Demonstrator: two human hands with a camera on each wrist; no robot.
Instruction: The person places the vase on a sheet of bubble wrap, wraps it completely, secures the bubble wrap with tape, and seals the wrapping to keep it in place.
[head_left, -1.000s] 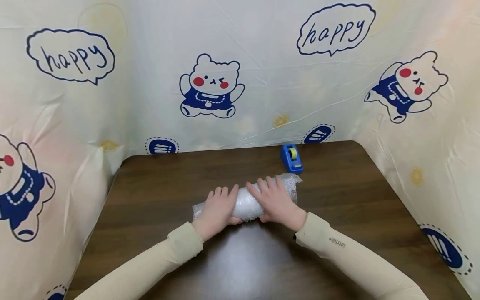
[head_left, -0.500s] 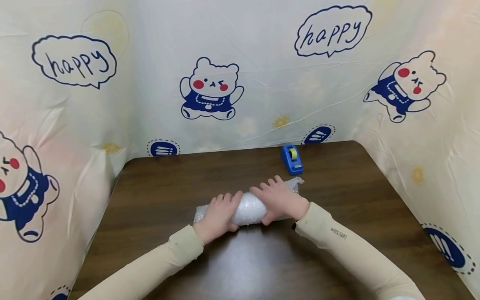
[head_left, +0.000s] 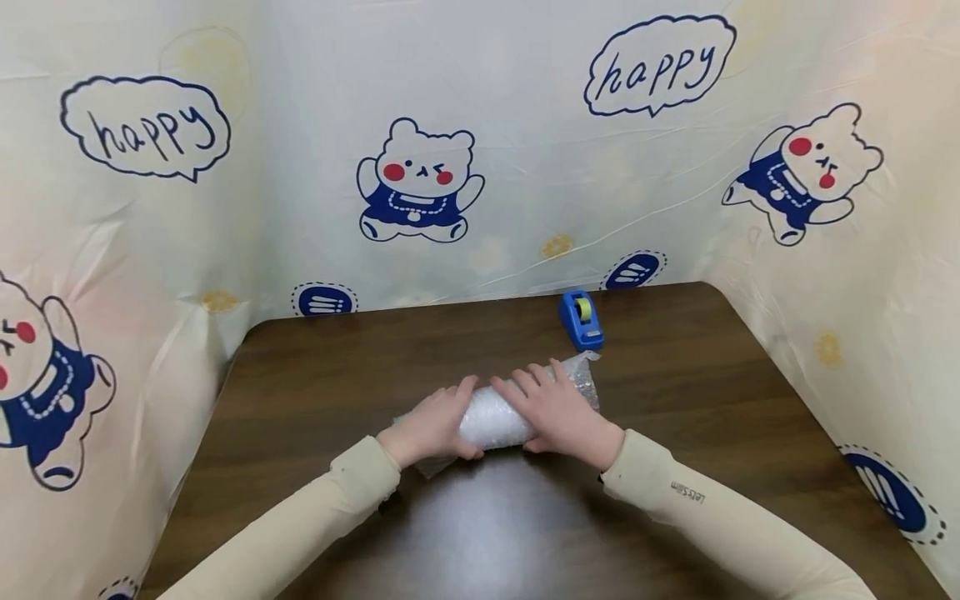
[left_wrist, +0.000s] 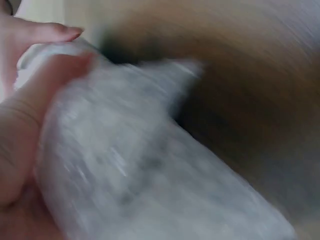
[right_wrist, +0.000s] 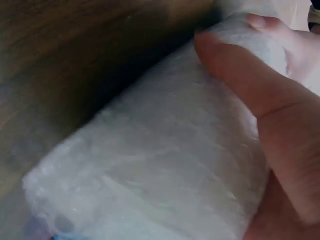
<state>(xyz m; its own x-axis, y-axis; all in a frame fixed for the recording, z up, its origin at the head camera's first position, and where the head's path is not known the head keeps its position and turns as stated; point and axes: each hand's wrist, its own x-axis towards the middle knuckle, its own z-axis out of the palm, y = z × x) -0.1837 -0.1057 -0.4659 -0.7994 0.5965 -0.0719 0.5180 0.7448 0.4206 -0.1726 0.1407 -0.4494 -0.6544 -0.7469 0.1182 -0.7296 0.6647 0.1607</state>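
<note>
A white bundle rolled in bubble wrap [head_left: 493, 418] lies slantwise on the table, with loose crumpled wrap sticking out at both ends. Round its left part my left hand [head_left: 431, 427] grips it, thumb on the near side and fingers over the top. My right hand [head_left: 564, 417] holds the right part the same way. In the left wrist view the wrap [left_wrist: 125, 165] is blurred, and a flap of it stands up. The right wrist view shows the thumb lying along the bubble wrap [right_wrist: 160, 150]. Whatever is inside the wrap is hidden.
A blue tape dispenser [head_left: 581, 323] with a yellow roll stands just behind the bundle's right end. The brown wooden table [head_left: 315, 358] has a printed cloth [head_left: 525, 150] hanging behind it and on both sides.
Both hands have shifted their hold along the bundle. The left hand has turned, and loose wrap now shows below its wrist. The right hand moved right, then back left. The dispenser stays put.
</note>
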